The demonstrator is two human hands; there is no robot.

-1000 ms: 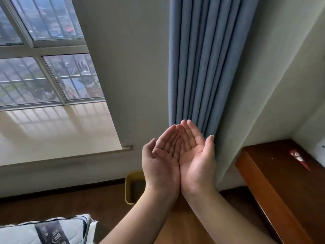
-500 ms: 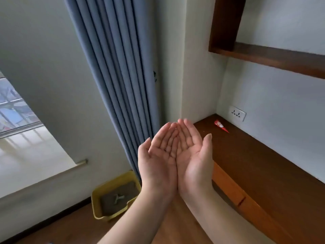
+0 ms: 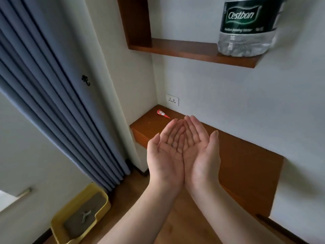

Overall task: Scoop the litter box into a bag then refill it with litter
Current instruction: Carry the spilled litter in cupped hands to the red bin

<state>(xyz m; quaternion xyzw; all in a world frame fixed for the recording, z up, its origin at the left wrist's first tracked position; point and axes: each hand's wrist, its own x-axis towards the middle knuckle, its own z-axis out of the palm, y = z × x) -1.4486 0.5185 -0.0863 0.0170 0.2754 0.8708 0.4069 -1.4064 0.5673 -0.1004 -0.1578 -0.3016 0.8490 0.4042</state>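
Note:
A yellow litter box [image 3: 58, 226] sits on the wooden floor at the lower left, against the wall below the curtain. It holds grey litter [image 3: 91, 206], and a small pale scoop-like object [image 3: 85, 215] lies on the litter. My left hand [image 3: 165, 155] and my right hand [image 3: 198, 152] are raised palm up in the middle of the view. Their edges touch, forming a cup. Both are empty, with fingers relaxed. They hover well above and to the right of the box.
A blue-grey curtain [image 3: 52, 95] hangs at the left. A wooden desk [image 3: 246, 155] runs along the right wall with a small red cone-shaped item [image 3: 162, 114] near a wall socket [image 3: 172, 99]. A water bottle [image 3: 248, 25] stands on a wooden shelf [image 3: 190, 50] above.
The view has swung right and downward, away from the window toward the desk and shelf. More of the litter box shows. My hands keep the same cupped pose.

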